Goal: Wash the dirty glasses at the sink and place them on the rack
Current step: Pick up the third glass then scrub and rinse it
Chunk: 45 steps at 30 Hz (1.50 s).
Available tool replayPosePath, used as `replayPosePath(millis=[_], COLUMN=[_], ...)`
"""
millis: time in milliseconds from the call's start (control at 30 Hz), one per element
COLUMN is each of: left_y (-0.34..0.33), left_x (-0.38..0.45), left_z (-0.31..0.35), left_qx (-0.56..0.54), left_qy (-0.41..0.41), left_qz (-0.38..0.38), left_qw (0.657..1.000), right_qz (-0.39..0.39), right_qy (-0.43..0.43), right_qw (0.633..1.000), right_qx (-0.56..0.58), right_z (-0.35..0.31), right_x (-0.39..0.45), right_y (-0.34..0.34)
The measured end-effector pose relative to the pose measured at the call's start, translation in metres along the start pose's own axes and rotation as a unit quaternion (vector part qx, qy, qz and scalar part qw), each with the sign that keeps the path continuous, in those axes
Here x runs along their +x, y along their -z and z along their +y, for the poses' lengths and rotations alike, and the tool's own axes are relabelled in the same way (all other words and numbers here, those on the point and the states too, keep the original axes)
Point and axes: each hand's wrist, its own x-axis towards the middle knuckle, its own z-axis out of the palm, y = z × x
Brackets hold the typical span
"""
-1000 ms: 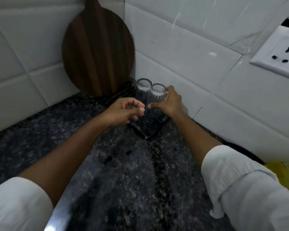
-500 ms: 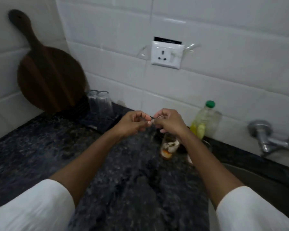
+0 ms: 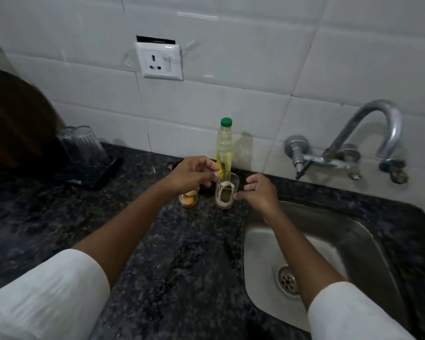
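Note:
Two dirty glasses stand on the dark counter left of the sink (image 3: 353, 231). One glass (image 3: 226, 192) has brown and white residue; the other (image 3: 188, 199), with orange residue, is partly hidden under my left hand (image 3: 194, 173). My left hand hovers above that glass, fingers curled, holding nothing that I can make out. My right hand (image 3: 258, 191) is open beside the brown-stained glass, its thumb touching the glass's side. Two clean glasses (image 3: 84, 146) stand upside down on the black rack (image 3: 101, 174) at the back left.
A soap bottle (image 3: 224, 146) with a green cap stands against the tiled wall behind the glasses. A metal tap (image 3: 368, 143) curves over the sink. A wooden board (image 3: 15, 123) leans at the far left. A wall socket (image 3: 161, 61) sits above.
Both hands left the clean glasses on the rack and moved right to the dirty glasses; the view swung right, bringing the sink and tap in. The hands have parted.

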Motion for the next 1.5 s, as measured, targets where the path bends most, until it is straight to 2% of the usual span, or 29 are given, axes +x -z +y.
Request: replayPosePath(millis=[200,367,467,567,767,867,967,1133,1267,1500], left_y=[0.002,-0.006,-0.019,-0.058,-0.162,-0.195,-0.215,-0.222,-0.224,-0.221], left_x=[0.032,0.056,0.067,0.079,0.102,0.102,0.104,0.108,0.114,0.120], left_z=[-0.016,-0.024,-0.021,-0.008,0.026,0.051,0.069,0.083,0.080,0.069], left_qx=[-0.011,-0.027,-0.045,-0.044,0.115,0.174,0.223,0.213,0.189,0.081], left_qy=[0.014,0.004,0.002,-0.002,-0.039,-0.060,-0.041,0.002,-0.010,-0.025], left_qz=[-0.005,-0.018,-0.004,0.008,0.015,0.054,0.113,0.170,0.174,0.164], left_qw=[1.000,0.999,0.999,0.999,0.993,0.981,0.967,0.962,0.967,0.983], right_qz=[0.030,0.092,0.107,0.156,0.205,0.209,0.205,0.183,0.182,0.184], right_qy=[0.024,0.052,0.063,0.051,0.034,0.034,0.038,0.042,0.042,0.040], right_qw=[0.998,0.993,0.989,0.984,0.978,0.977,0.978,0.981,0.981,0.980], right_qx=[0.041,0.054,0.075,0.064,0.016,-0.003,0.005,0.037,0.053,0.061], right_z=[0.031,0.038,0.045,0.064,0.105,0.118,0.128,0.132,0.126,0.116], right_x=[0.027,0.033,0.022,0.000,-0.028,-0.032,-0.033,-0.035,-0.034,-0.034], right_y=[-0.061,-0.074,-0.054,-0.006,0.098,0.135,0.157,0.172,0.173,0.173])
